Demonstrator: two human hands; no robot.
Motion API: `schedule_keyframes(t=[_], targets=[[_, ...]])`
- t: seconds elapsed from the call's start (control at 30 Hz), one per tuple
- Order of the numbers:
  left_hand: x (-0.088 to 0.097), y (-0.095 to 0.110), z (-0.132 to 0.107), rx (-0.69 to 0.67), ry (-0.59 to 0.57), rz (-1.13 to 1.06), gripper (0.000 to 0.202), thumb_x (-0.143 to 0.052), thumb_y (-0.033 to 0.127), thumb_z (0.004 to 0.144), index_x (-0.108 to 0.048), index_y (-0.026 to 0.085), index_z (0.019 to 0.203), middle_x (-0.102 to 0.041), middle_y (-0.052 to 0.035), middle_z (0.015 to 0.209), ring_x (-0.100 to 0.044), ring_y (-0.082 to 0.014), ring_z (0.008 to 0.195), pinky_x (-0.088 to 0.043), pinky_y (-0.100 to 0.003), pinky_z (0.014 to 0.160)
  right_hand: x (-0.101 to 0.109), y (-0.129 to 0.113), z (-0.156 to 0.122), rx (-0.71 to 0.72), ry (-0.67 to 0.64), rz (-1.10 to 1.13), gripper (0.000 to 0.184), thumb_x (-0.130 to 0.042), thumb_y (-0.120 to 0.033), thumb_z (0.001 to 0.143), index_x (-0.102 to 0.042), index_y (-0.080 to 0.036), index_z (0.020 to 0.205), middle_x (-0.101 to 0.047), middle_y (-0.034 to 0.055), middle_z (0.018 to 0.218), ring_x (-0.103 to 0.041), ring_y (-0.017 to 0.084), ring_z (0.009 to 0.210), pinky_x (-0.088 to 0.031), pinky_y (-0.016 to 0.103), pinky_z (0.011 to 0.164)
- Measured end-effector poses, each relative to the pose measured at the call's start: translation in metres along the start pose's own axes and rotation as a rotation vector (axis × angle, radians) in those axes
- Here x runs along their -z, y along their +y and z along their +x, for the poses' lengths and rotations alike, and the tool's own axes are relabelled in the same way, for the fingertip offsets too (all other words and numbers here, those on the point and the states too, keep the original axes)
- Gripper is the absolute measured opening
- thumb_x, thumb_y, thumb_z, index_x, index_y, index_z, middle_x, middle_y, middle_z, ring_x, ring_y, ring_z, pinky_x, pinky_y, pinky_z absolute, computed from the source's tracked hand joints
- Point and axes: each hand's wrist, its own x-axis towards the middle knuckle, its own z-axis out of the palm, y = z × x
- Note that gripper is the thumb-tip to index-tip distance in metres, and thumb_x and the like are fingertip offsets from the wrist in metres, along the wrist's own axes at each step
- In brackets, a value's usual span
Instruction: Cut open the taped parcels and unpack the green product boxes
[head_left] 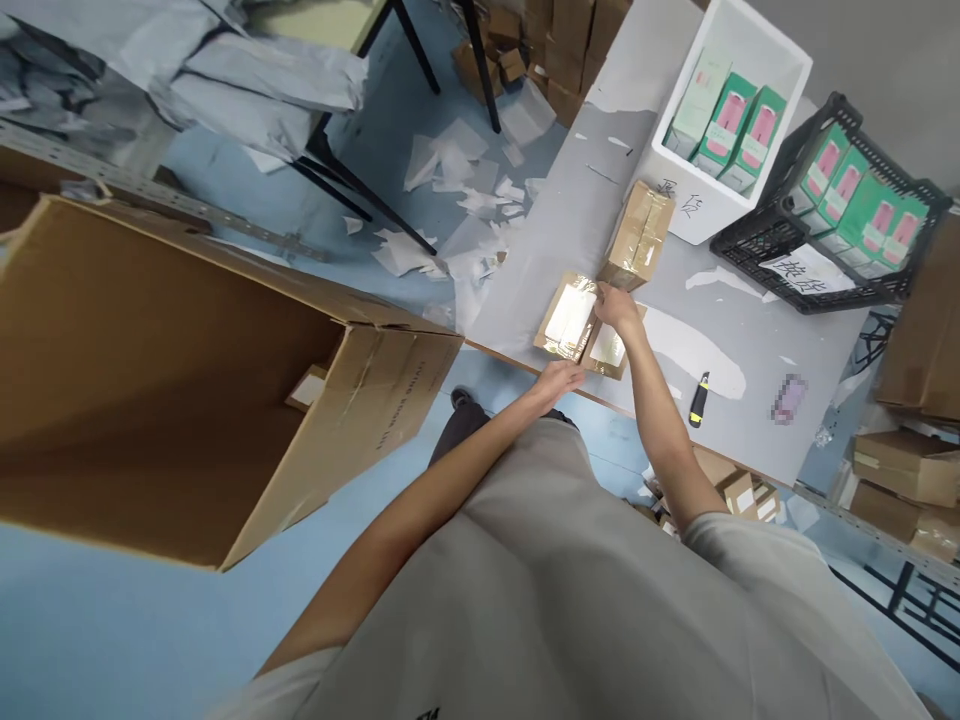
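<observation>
Two small taped cardboard boxes lie side by side at the table's near edge, a left box (568, 318) and a right box (609, 347), each with a white label on top. My right hand (616, 306) reaches over the far end of the right box, its fingers bent down where the two boxes meet. At the near side, my left hand (561, 378) rests against the left box's front, fingers stretched out and close together. A taller taped carton (637, 238) stands just beyond them. To the right lies a black and yellow utility knife (699, 400).
A white foam bin (686, 205) and a black crate (787, 285), both with green boxes, stand at the back of the grey table (540, 225). A large open carton (397, 400) is at my left. Paper scraps (450, 160) litter the floor. A blurred pinkish item (788, 399) lies right.
</observation>
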Motion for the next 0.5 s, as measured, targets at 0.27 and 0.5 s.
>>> schedule_keyframes(t=[0.27, 0.5], targets=[[0.068, 0.043, -0.019, -0.115, -0.097, -0.032, 0.025, -0.093, 0.034, 0.093, -0.081, 0.019, 0.108, -0.087, -0.0205, 0.143, -0.084, -0.0367, 0.136, -0.058, -0.054, 0.133, -0.011, -0.06, -0.025, -0.314, 0.135, -0.381, 0.077, -0.057, -0.023, 0.112, -0.044, -0.008, 0.187, -0.042, 0.0351, 0.191, -0.041, 0.047, 0.18, -0.046, 0.066, 0.138], [0.18, 0.071, -0.05, -0.269, -0.043, -0.243, 0.02, -0.082, 0.025, 0.093, -0.083, 0.019, 0.112, -0.09, -0.0163, 0.126, -0.086, -0.0306, 0.119, -0.066, -0.048, 0.118, -0.142, -0.197, -0.071, 0.194, 0.076, -0.435, 0.073, -0.049, -0.025, 0.114, -0.049, -0.009, 0.185, -0.043, 0.0302, 0.193, -0.036, 0.047, 0.184, -0.038, 0.07, 0.145]])
